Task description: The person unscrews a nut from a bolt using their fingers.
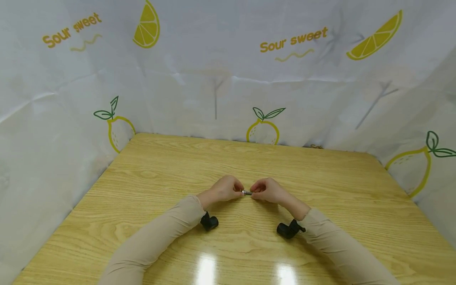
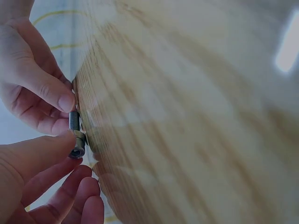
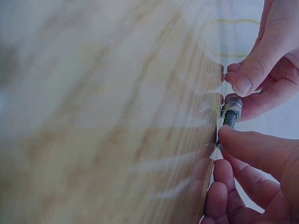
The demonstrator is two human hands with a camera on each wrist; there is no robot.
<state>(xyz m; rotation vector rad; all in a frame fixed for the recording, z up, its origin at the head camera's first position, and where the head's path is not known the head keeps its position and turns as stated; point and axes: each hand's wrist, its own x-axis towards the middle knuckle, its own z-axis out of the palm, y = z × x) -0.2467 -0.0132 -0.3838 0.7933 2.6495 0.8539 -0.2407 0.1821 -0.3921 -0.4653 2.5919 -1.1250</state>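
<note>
A small metal bolt (image 1: pixel 247 192) lies just above the tabletop between the two hands. Its threaded shank (image 2: pixel 74 120) and a hex nut (image 3: pixel 231 108) close to the round socket head show in the wrist views. At the head end, the left hand (image 1: pixel 225 188) has its thumb and forefinger on the bolt and nut. The right hand (image 1: pixel 271 190) pinches the far end of the shank between thumb and forefinger, hiding its tip. Other fingers of both hands curl loosely near the table surface.
The wood-grain table (image 1: pixel 164 158) extends around both hands. A white lemon-print cloth (image 1: pixel 213 51) hangs behind and along the sides. Black wrist cameras (image 1: pixel 209 222) sit below each sleeve cuff. Bright light reflections show on the front of the table.
</note>
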